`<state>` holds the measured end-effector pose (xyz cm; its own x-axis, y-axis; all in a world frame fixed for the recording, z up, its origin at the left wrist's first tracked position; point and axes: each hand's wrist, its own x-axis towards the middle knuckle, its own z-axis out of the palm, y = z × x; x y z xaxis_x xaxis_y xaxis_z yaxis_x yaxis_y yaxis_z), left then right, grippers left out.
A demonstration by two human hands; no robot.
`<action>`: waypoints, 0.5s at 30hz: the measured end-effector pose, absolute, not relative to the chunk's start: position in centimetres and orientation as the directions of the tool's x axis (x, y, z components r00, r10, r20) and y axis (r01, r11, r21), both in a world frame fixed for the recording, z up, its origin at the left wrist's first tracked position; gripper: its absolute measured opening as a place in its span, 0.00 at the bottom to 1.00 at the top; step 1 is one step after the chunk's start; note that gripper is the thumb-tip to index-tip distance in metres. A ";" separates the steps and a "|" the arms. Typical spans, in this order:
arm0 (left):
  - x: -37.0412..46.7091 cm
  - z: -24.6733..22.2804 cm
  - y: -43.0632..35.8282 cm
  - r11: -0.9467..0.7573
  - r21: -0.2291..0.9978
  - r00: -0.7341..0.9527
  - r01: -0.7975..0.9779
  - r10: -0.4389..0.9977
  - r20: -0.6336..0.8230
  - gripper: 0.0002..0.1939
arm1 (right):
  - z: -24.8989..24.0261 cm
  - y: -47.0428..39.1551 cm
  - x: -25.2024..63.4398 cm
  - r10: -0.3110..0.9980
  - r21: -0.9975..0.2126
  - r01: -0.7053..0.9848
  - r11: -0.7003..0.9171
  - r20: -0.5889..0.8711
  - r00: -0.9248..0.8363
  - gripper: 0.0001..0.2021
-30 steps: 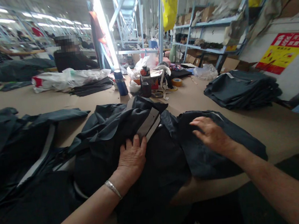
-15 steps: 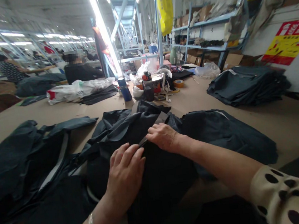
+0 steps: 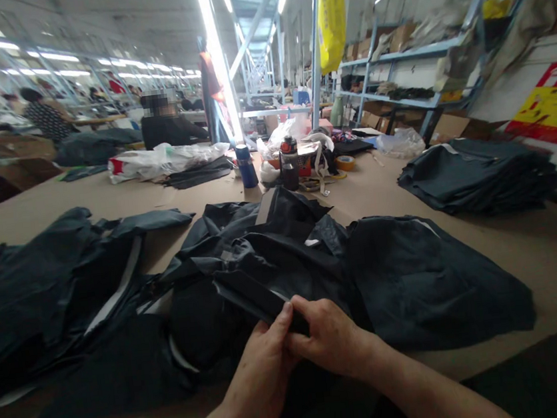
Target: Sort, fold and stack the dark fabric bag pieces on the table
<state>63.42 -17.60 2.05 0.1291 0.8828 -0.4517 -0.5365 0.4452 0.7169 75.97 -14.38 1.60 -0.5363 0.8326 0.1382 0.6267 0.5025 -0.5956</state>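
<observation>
A dark garment [image 3: 283, 249] lies bunched in the middle of the table. Near its front edge, my left hand [image 3: 269, 354] and my right hand [image 3: 323, 335] meet, both closed on a folded strip of the dark fabric [image 3: 250, 293]. My thumbs and fingertips pinch it from either side, and its free end points up and left. A pale band shows on the cloth just behind my fingers. The lower part of the garment hangs below my hands.
More dark garments lie at left [image 3: 41, 290] and right [image 3: 432, 279], with a folded stack [image 3: 480, 172] further right. Behind stand a blue bottle [image 3: 246, 167], a dark bottle [image 3: 289, 164], tape [image 3: 345, 163] and plastic bags [image 3: 167, 160]. A seated person [image 3: 165, 124] is beyond.
Both hands have come down toward me and together, now gripping a folded strip. The right hand has left the grey patch further back, and the view has turned slightly left.
</observation>
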 end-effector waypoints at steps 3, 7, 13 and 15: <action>62.6 2.6 -18.0 0.487 0.670 0.146 -0.560 0.855 -0.498 0.22 | 2.2 -14.2 76.7 0.856 -0.818 0.470 0.332 0.052 -0.514 0.13; 61.3 3.6 -18.2 0.389 0.689 0.144 -0.612 0.911 -0.386 0.21 | 4.5 -13.0 78.9 0.889 -0.838 0.427 0.341 0.140 -0.436 0.10; 62.0 4.2 -19.8 0.573 0.787 0.495 -0.228 0.764 -0.413 0.26 | 6.2 -10.3 82.5 0.936 -0.830 0.442 0.340 0.252 -0.246 0.16; 62.2 4.5 -20.3 0.615 0.775 0.562 -0.143 0.695 -0.448 0.23 | 5.6 -9.6 83.0 0.956 -0.916 0.317 0.246 0.175 -0.236 0.14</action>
